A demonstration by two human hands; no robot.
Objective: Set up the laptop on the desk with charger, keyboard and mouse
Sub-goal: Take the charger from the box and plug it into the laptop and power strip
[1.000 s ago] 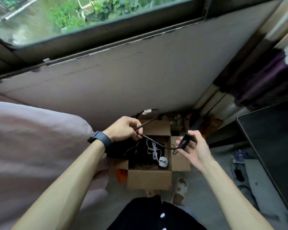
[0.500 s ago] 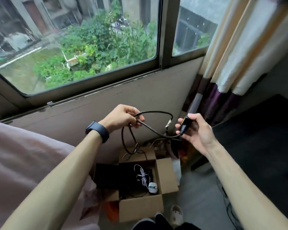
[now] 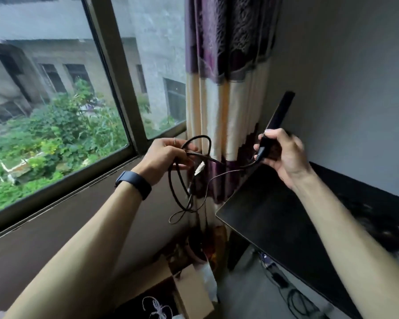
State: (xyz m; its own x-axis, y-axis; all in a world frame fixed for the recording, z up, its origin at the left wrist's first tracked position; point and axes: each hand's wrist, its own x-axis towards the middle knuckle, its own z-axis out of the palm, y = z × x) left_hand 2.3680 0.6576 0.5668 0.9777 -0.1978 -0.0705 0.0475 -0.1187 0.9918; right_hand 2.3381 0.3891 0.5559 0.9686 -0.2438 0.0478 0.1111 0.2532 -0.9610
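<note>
My left hand grips a looped black charger cable in front of the window sill; the loops hang below my fingers, and a small white tag dangles from the cable. My right hand pinches the cable's black plug end above the dark desk. A thin stretch of cable runs between both hands. Behind my right hand a dark flat object, possibly the laptop, leans upright against the wall. A cardboard box on the floor holds a coiled white cord.
A purple and cream curtain hangs between the window and the grey wall. Under the desk, dark cables lie on the floor. Dark clutter sits at the desk's far right.
Both hands have lifted the cable out of the box and swung right, up toward the desk. My view has risen from the box to the window, curtain and desk.
</note>
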